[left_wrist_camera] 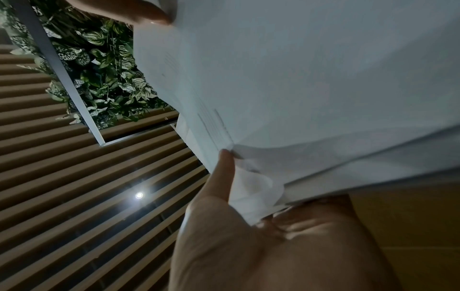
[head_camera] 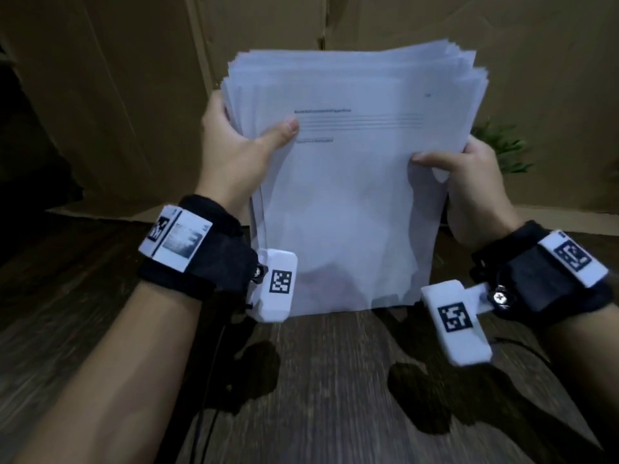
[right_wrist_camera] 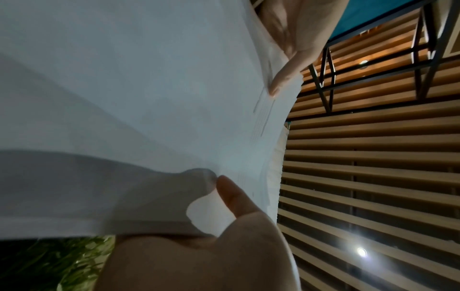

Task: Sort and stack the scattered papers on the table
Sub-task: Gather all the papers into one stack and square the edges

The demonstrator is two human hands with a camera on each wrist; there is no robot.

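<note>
A thick stack of white papers (head_camera: 355, 182) stands upright on its lower edge on the dark wooden table (head_camera: 335, 380); its front sheet carries a few printed lines. My left hand (head_camera: 234, 145) grips the stack's left edge, thumb on the front sheet and fingers behind. My right hand (head_camera: 469, 175) grips the right edge lower down, thumb across the front. The upper sheet edges are uneven and fanned. In the left wrist view the stack (left_wrist_camera: 311, 88) fills the frame above my left hand (left_wrist_camera: 248, 226). In the right wrist view the papers (right_wrist_camera: 124, 98) bend over my right hand (right_wrist_camera: 224, 236).
Brown cardboard panels (head_camera: 117, 95) stand close behind the table. A green plant (head_camera: 502, 145) shows behind my right hand. Dark cables (head_camera: 214, 363) run across the table near my left wrist. A slatted ceiling with spot lights (left_wrist_camera: 139, 195) shows in the wrist views.
</note>
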